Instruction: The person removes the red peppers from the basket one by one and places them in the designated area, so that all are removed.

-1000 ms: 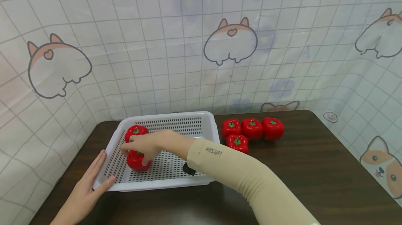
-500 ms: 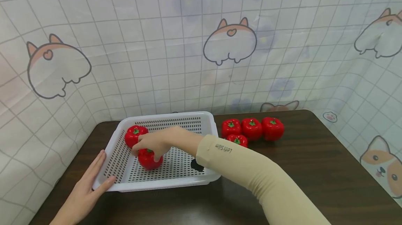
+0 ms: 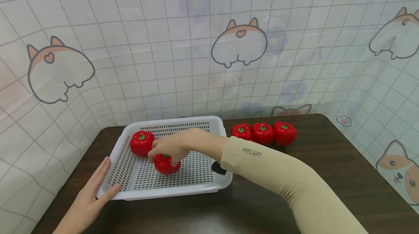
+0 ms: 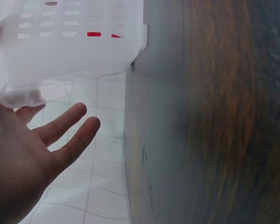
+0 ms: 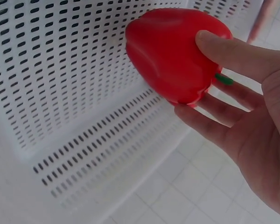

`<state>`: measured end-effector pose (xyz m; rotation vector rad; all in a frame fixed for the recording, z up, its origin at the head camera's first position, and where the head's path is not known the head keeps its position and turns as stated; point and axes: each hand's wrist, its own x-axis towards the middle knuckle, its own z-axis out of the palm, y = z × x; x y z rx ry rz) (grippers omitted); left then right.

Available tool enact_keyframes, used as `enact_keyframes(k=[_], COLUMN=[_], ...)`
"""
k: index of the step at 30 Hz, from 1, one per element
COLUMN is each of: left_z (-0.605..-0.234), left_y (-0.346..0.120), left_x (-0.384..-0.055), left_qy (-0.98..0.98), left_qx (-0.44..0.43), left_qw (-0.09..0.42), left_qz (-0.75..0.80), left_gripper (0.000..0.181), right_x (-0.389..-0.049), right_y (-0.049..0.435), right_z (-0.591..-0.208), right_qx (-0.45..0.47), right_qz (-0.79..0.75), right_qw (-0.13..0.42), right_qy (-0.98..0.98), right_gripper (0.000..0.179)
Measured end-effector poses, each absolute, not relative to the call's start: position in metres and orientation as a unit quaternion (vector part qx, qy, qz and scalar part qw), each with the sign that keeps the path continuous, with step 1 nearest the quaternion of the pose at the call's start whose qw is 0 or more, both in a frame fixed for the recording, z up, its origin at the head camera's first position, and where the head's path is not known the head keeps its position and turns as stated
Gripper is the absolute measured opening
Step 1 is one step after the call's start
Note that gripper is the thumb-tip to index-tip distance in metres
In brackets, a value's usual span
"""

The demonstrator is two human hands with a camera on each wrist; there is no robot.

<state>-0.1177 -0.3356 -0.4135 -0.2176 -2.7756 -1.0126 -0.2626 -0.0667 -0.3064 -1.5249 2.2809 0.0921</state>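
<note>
My right hand (image 3: 171, 145) pinches a glossy red bell pepper (image 3: 166, 165) with a green stem, low inside a white perforated plastic basket (image 3: 170, 190). In the right wrist view the thumb (image 5: 224, 49) presses one side of the pepper and the fingertips touch the other, near its stem end. A second red bell pepper (image 3: 142, 143) sits in the basket's back left corner. At the basket's left front corner, my left hand (image 3: 88, 199) rests with straight fingers against the left side and its thumb on the front rim. Spread fingers (image 4: 74, 140) show beside the basket wall in the left wrist view.
More red bell peppers (image 3: 262, 134) stand on the dark wooden table (image 3: 327, 161), right of the basket; one of them is mostly hidden behind the right sleeve (image 3: 278, 168). A white gridded cloth (image 3: 183, 92) with dog drawings hangs behind the table and along its sides.
My right hand has moved right across the basket with the held pepper, away from the left wall. The back left pepper has come into fuller view. My left hand stays in place.
</note>
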Motion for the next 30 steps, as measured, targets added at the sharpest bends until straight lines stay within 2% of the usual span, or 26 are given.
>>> enact_keyframes(k=[11,30], left_z=[-0.413,-0.416], left_y=[-0.334,-0.337], left_x=[-0.118,-0.116], left_qy=[-0.933,-0.936], left_qx=[-0.077,-0.078], left_qw=[0.092,0.098], left_qz=[-0.339,-0.328], left_gripper=[0.085,0.084], right_x=[-0.258,-0.255], right_y=[-0.024,0.066], right_z=[-0.284,-0.259], right_qx=[-0.582,-0.543], right_qz=[0.008,-0.111], right_qw=[0.159,0.15], right_qy=[0.798,0.819], right_gripper=[0.07,0.066])
